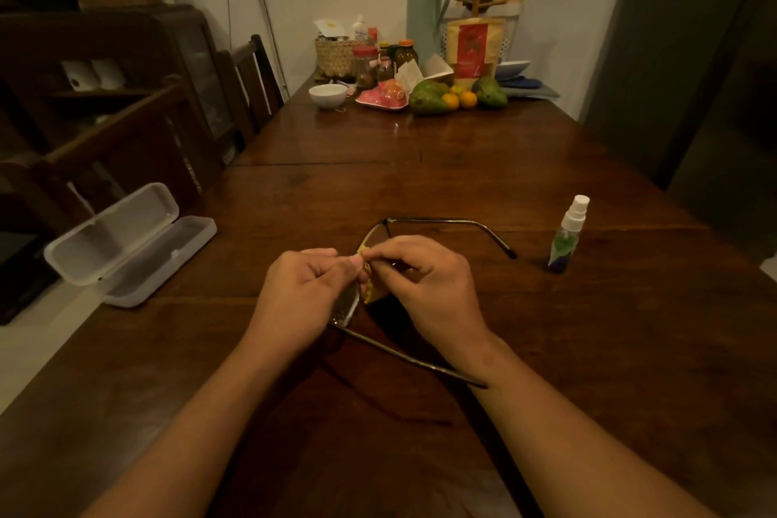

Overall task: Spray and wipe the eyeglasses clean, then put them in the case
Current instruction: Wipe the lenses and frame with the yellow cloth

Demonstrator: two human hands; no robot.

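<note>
**Inspector:** Risk first. What can fail from this hold?

**Assessor:** The eyeglasses [347, 307] appear to be held clear of the table [462, 164] on two small pinches only. In my judgement a hard rub could twist the frame at the bridge or break the grip, and a lens would strike the wood. Both temples stand unfolded. The near one runs under the right wrist and could snag there. A bare fingertip on the glass would smear it.

**Inspector:** State of the hands?

**Assessor:** Left hand [300, 290]: thumb and fingers closed together on the frame, near the bridge. Right hand [429, 286]: fingers [389, 250] clamped on a yellow cloth [370, 291], pressing it to the lens. Whether the cloth covers both faces of the lens, I cannot tell.

**Inspector:** Glasses relative to the fingers?

**Assessor:** One lens shows just below the left fingertips. The other lies just beyond the right fingertips, partly hidden. The cloth sits between the two pinches.

**Inspector:** Other items?

**Assessor:** The spray bottle [565, 236] is upright, well out past the right fingers. The case [130, 244] is open, well out past the left fingers.
</note>
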